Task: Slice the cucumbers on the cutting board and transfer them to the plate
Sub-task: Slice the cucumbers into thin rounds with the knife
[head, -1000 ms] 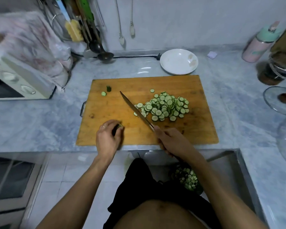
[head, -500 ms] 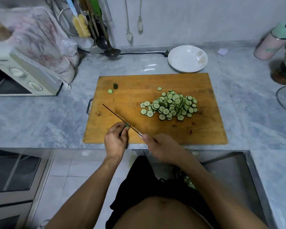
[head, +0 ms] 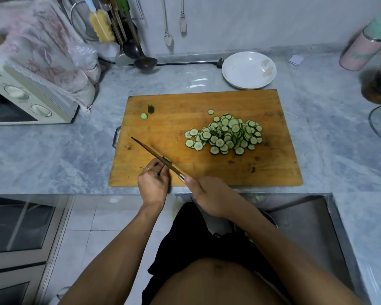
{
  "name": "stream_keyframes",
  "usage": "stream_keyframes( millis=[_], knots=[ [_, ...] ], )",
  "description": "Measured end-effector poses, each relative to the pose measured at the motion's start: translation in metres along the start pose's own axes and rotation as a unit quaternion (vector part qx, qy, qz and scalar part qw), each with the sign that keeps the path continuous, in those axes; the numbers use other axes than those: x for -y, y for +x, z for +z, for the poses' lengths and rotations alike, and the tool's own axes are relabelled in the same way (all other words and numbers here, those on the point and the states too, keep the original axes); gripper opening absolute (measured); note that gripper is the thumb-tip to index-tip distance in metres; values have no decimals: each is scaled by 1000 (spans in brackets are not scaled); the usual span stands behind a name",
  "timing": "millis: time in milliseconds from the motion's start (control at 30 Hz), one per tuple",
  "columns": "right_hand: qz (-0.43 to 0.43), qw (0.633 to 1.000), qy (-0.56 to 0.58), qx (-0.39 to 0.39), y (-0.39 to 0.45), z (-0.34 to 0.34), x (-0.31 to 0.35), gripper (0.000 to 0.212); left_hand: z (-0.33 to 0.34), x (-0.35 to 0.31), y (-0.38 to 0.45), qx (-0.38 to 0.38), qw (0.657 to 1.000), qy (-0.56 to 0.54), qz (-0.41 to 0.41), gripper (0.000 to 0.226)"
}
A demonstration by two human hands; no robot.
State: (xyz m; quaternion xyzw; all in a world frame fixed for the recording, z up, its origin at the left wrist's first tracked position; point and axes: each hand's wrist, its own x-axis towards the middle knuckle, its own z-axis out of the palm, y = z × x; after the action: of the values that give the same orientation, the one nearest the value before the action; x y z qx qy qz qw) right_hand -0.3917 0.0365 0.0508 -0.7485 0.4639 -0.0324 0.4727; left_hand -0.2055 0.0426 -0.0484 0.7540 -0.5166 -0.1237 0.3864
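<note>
Since the earlier frame the knife (head: 156, 156) has swung left, off the slice pile (head: 226, 135), onto the cucumber stub (head: 167, 160). Left hand (head: 153, 186) pinches that stub to steady it; right hand (head: 209, 194) grips the handle. Cutting board (head: 273, 168) sits on marble counter (head: 53, 155); plate (head: 249, 70) beyond holds no slices; microwave (head: 20, 102) left.
</note>
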Motion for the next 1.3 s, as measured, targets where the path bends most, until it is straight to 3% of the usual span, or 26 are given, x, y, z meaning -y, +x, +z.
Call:
stream_keyframes(
  millis=[300, 1302],
  knots=[
    [-18, 999, -21, 24, 1, -9, 10, 58, -1, -5, 1, -8, 1000, 23, -13, 30],
    [-12, 999, -35, 6, 32, 4, 7, 61, -5, -6, 2, 4, 999, 39, 1, 25]
  ],
)
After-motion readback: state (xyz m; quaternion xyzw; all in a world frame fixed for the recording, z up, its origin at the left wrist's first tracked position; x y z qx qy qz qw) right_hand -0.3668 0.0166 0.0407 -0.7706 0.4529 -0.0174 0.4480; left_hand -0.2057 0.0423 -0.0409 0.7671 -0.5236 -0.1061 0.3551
